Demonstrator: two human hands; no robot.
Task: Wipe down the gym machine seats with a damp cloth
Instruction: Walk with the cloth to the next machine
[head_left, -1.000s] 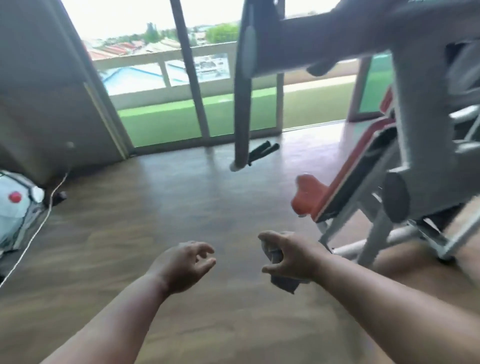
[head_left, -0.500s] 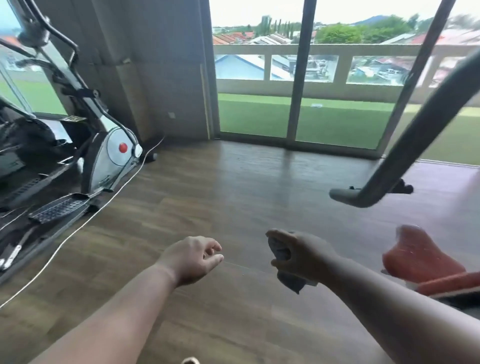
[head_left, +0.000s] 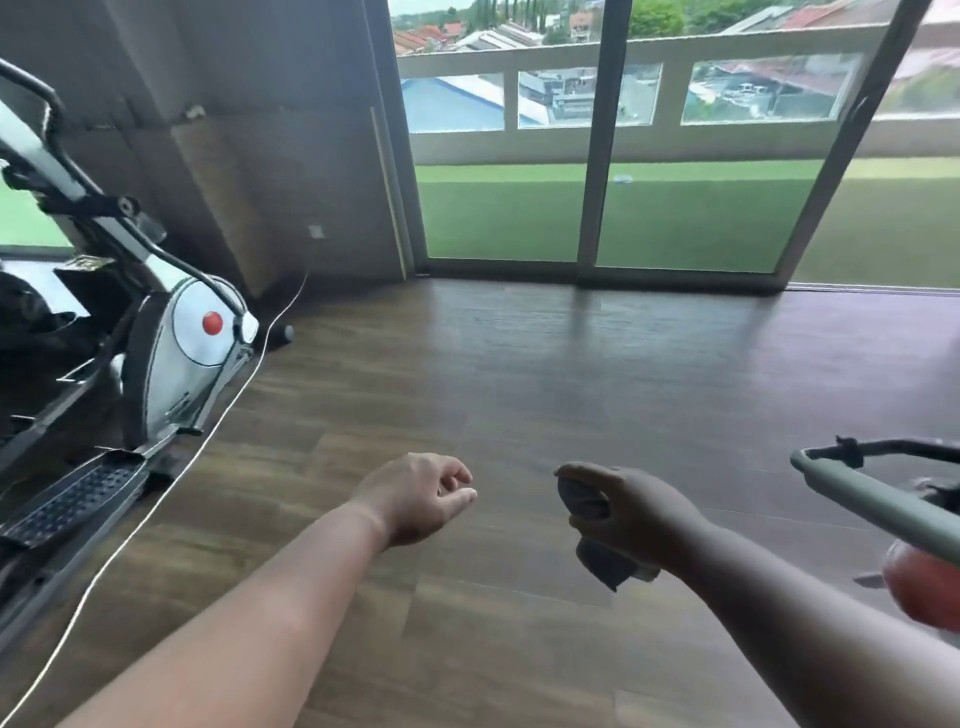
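Right of elliptical trainer (head_left: 192, 358): left hand (head_left: 415, 496) loosely curled, holding nothing; right hand (head_left: 623, 512) grips grey cloth (head_left: 605, 566) over wood floor (head_left: 519, 374).

I see a dark wood-plank floor (head_left: 519, 395) reflecting daylight from tall sliding glass doors (head_left: 675, 156) ahead. An elliptical trainer (head_left: 171, 343) stands left beside a grey-brown wall (head_left: 249, 130), a white cable (head_left: 218, 415) trailing past it.

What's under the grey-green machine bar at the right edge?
Under the grey-green metal bar, a rounded orange-red pad shows, partly covered by the bar and cut by the frame edge. Its mount is hidden. Dark wooden floor lies below.
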